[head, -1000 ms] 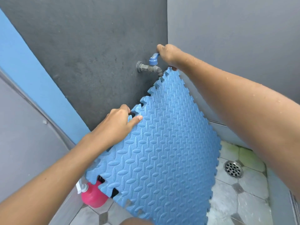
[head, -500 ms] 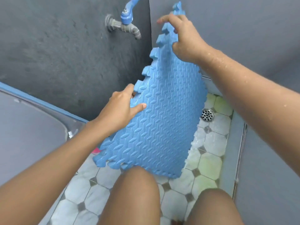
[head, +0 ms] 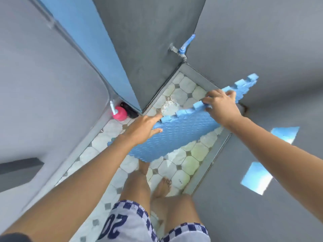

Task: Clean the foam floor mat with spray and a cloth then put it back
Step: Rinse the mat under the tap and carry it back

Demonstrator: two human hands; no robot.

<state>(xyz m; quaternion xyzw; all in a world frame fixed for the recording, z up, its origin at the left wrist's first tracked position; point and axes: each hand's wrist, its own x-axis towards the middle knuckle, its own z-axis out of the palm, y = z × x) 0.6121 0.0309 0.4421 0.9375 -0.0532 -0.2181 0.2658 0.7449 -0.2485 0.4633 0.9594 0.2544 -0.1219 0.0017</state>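
Observation:
The blue foam floor mat (head: 176, 135) with toothed edges hangs in the air above the tiled floor, tilted, its far corner raised toward the right wall. My left hand (head: 141, 130) grips its near left edge, thumb on the textured face. My right hand (head: 221, 103) holds the upper toothed edge further right. A pink spray bottle (head: 119, 113) with a white nozzle stands on the floor in the left corner. No cloth is in view.
A grey wall tap with a blue handle (head: 182, 48) sticks out above the far corner. Grey walls close in on both sides of the narrow tiled floor (head: 192, 165). My bare legs and feet (head: 162, 186) stand below the mat.
The view has risen and pulled back from the tap. The mat has come away from the wall and swung lower and flatter. My right hand left the tap and took the mat's upper edge.

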